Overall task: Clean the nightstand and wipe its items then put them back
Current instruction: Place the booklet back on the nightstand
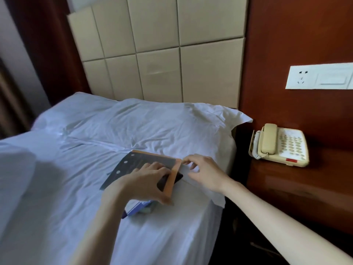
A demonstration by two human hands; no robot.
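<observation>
1. Bed (pixel 57 207): the soft sheets give no firm backing, so the orange-edged card (pixel 137 161) lying there may bend under wiping.
2. Nightstand (pixel 286 188): the telephone (pixel 280 145) sits near its edge, where a careless sweep could knock it off.
3. Left hand (pixel 145 182) fingers grasp the card. Right hand (pixel 204 175) fingers pinch a white cloth (pixel 214 197), which may slip.

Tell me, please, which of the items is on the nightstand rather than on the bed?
The beige telephone: it alone sits on the nightstand. The dark card and the blue box lie on the bed.
</observation>
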